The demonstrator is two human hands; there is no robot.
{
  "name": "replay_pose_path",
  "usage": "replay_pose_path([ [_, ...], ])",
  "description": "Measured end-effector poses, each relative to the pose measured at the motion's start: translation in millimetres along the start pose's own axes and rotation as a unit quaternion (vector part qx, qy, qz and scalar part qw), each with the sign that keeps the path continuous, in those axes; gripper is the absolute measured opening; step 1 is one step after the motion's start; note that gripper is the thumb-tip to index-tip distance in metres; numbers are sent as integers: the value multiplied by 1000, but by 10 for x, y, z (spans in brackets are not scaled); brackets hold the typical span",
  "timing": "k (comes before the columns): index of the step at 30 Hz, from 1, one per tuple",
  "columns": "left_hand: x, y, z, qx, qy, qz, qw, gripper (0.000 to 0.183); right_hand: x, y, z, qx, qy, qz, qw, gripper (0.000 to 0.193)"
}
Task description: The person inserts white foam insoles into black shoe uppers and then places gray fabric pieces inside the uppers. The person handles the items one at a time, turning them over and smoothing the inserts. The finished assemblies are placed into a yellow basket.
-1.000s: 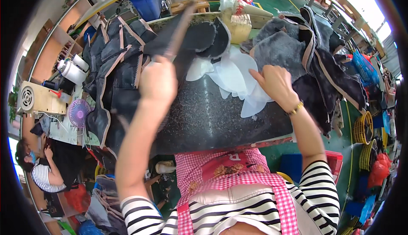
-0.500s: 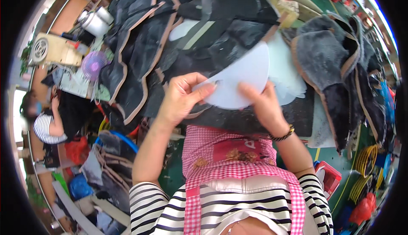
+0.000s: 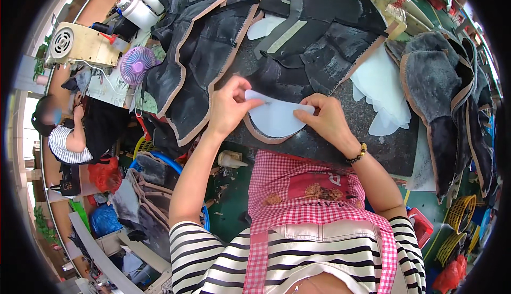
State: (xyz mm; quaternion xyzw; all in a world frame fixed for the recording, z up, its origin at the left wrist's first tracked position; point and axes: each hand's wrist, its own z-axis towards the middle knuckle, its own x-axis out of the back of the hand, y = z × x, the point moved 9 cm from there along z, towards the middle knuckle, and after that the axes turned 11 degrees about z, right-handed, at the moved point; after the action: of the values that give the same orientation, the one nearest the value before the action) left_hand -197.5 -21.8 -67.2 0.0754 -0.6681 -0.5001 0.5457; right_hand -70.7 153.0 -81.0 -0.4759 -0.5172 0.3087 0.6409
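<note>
A thin white half-round plastic sheet (image 3: 274,119) is pinched between both hands above the near edge of the table. My left hand (image 3: 230,106) grips its left corner between thumb and fingers, while my right hand (image 3: 327,118) holds the right corner the same way. Just under the sheet is the rounded, tan-edged end of a dark boot upper (image 3: 287,78); I cannot tell whether the two touch. To the right, several similar white sheets (image 3: 379,89) lie in a fanned pile, partly beneath the upper.
More tan-edged dark uppers (image 3: 210,65) cover the table's left side, and grey furry ones (image 3: 436,76) hang at the right. A purple fan (image 3: 138,65) stands at the left. A white nozzle bottle (image 3: 231,159) sits below the table edge. Another person (image 3: 66,134) sits far left.
The white sheet has come down toward the table's near edge and turned, its straight side now facing away. My right hand has shifted to its right corner. The whole view has shifted slightly.
</note>
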Motion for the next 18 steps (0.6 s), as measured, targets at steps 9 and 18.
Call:
replay_pose_path([
  [9, 124, 136, -35, -46, 125, 121, 984, 46, 1507, 445, 300, 31, 295, 21, 955, 62],
  [18, 765, 452, 373, -88, 53, 59, 993, 26, 1639, 455, 811, -28, 172, 336, 926, 23],
])
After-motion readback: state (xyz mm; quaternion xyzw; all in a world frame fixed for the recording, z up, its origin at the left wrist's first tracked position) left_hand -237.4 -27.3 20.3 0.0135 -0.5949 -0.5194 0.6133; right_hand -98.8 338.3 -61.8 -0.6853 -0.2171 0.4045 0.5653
